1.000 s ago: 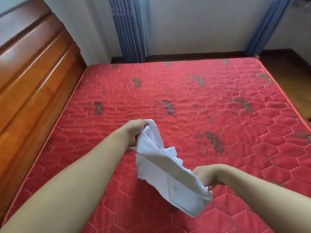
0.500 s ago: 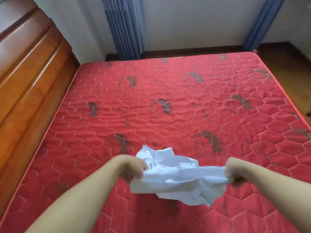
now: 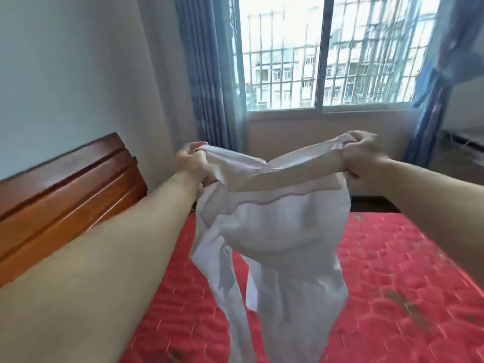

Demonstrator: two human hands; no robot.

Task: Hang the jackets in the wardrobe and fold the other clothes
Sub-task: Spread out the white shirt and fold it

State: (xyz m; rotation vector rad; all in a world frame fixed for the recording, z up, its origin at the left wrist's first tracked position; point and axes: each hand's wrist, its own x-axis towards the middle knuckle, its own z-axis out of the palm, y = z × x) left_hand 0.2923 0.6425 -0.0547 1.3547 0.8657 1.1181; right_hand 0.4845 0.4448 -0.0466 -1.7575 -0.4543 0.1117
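Bare left forearm ran up from lower left of frame, right forearm came in from the right edge. Between them, center frame, a white garment (image 3: 275,231) hung in the air above the red quilted mattress (image 3: 392,284); its loose lower parts dangled down to the bottom edge, not clearly touching the bed. Motion blur, so can't tell what kind of garment it was.

Left hand (image 3: 192,163), center-left, had fingers clenched round one top corner of the cloth. Right hand (image 3: 362,155), center-right, also had fingers curled tight on the other top corner. Top edge of the fabric sagged a bit btwn the two hands, the body billowing out below.

Mattress filled lower center and lower right w/ dark blotches on the red. Wooden headboard (image 3: 65,192) stood at left-center, against a pale wall. Farther back, upper center, a barred window (image 3: 327,56) showed bldgs outside. Blue curtains (image 3: 209,74) hung at both sides of it, one left of the glass, one at upper right.
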